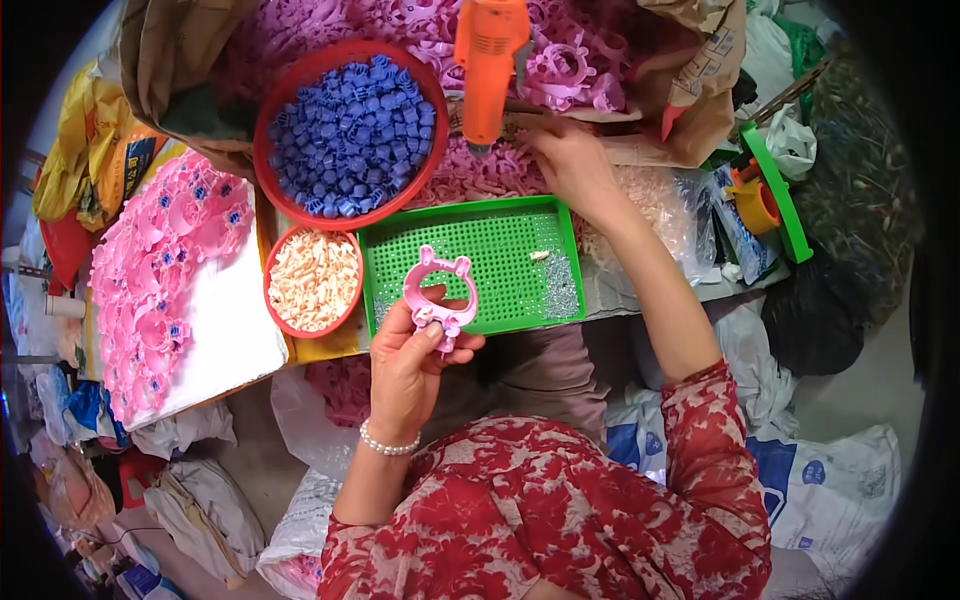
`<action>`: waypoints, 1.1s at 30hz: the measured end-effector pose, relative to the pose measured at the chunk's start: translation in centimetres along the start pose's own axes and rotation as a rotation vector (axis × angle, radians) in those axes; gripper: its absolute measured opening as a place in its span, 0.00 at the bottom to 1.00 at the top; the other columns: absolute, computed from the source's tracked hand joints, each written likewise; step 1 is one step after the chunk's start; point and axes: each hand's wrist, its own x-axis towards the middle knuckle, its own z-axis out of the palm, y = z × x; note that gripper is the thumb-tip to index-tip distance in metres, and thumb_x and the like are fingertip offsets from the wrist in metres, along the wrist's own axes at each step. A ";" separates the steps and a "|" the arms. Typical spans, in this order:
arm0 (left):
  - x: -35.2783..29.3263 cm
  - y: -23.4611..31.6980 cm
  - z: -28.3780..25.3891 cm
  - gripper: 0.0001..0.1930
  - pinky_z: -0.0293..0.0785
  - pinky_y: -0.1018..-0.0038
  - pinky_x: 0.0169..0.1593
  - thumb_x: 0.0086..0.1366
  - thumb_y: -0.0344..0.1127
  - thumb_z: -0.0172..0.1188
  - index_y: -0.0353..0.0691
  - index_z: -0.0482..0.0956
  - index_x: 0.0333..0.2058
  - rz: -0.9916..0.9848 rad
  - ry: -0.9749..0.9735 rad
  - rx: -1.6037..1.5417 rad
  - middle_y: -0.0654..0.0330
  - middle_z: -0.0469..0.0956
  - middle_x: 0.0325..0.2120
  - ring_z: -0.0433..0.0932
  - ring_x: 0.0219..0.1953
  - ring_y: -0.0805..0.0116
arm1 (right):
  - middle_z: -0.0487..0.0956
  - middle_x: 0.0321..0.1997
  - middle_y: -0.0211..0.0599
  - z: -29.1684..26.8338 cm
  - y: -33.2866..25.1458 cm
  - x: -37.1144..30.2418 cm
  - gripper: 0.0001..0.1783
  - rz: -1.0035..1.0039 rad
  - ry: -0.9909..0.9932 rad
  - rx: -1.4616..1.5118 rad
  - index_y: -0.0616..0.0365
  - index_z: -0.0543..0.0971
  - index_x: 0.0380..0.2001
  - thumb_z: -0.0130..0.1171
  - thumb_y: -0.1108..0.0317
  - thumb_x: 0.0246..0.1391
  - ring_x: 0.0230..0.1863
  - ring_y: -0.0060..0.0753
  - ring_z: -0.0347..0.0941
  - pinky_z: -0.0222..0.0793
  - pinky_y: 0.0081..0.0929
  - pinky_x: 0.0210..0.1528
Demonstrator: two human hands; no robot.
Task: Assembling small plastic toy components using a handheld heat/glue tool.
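At the near edge of the green tray (pixel 480 235), a pink eared ring (pixel 451 323) is held up in the left hand (pixel 408 362), its lower part pinched between the thumb and bent fingers. The grip is probably kept low so that the opening and ears are left uncovered. The left forearm is angled steeply upward, with a beaded bracelet (pixel 390 442) worn at the wrist.

In the tray's right end, small metal bits (pixel 562 290) are gathered, apparently kept from straying by the shallow wall. Just left of the tray, pale pieces (pixel 313 280) are contained in a small bowl; farther left, pink parts (pixel 165 280) are spread over a white board (pixel 225 315). Beyond the tray's far left corner, blue pieces (pixel 350 135) are heaped in a red bowl (pixel 263 140), presumably so that kinds are kept apart.

Past the tray's far edge, toward its right end, the right hand (pixel 575 165) is stretched out, wrist turned inward and fingers curled; whether anything is pinched cannot be told. Above that edge, an orange tool (pixel 487 75) is pointed downward, and farthest from the tray stands a brown paper bag (pixel 700 110).
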 end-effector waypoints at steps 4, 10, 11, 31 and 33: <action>0.1 0.1 0.2 0.17 0.80 0.78 0.34 0.64 0.25 0.47 0.33 0.65 0.52 -0.017 0.027 0.016 0.53 0.77 0.38 0.81 0.33 0.63 | 0.74 0.34 0.47 1.8 1.8 1.3 0.14 -0.210 -0.005 -0.113 0.56 0.79 0.35 0.53 0.76 0.40 0.38 0.51 0.72 0.69 0.41 0.38; 0.0 0.1 -0.6 0.17 0.80 0.79 0.34 0.63 0.26 0.49 0.32 0.67 0.51 -0.014 0.029 -0.007 0.55 0.77 0.35 0.81 0.32 0.65 | 0.76 0.34 0.45 -0.3 1.4 -0.1 0.11 -0.205 0.168 -0.069 0.58 0.79 0.34 0.59 0.71 0.43 0.36 0.50 0.72 0.69 0.39 0.36; 0.0 0.1 -0.5 0.17 0.80 0.79 0.34 0.63 0.26 0.50 0.32 0.68 0.51 -0.016 0.033 -0.023 0.56 0.77 0.35 0.81 0.32 0.66 | 0.77 0.30 0.40 -1.2 0.8 -1.3 0.09 -0.082 0.101 -0.053 0.60 0.78 0.33 0.59 0.70 0.47 0.30 0.38 0.74 0.68 0.31 0.30; 0.2 -1.4 0.3 0.20 0.79 0.80 0.29 0.63 0.25 0.48 0.37 0.62 0.55 -0.100 -0.048 -0.077 0.51 0.75 0.42 0.80 0.30 0.66 | 0.75 0.29 0.31 -3.7 -9.8 -10.9 0.05 0.578 -0.428 1.519 0.61 0.73 0.34 0.55 0.78 0.52 0.26 0.17 0.71 0.68 0.14 0.27; 0.2 -1.4 0.5 0.20 0.79 0.80 0.29 0.64 0.25 0.49 0.37 0.62 0.55 -0.107 -0.045 -0.075 0.51 0.75 0.42 0.80 0.30 0.66 | 0.75 0.29 0.30 -3.7 -9.9 -11.1 0.05 0.599 -0.432 1.487 0.62 0.74 0.34 0.54 0.78 0.52 0.26 0.16 0.71 0.67 0.13 0.27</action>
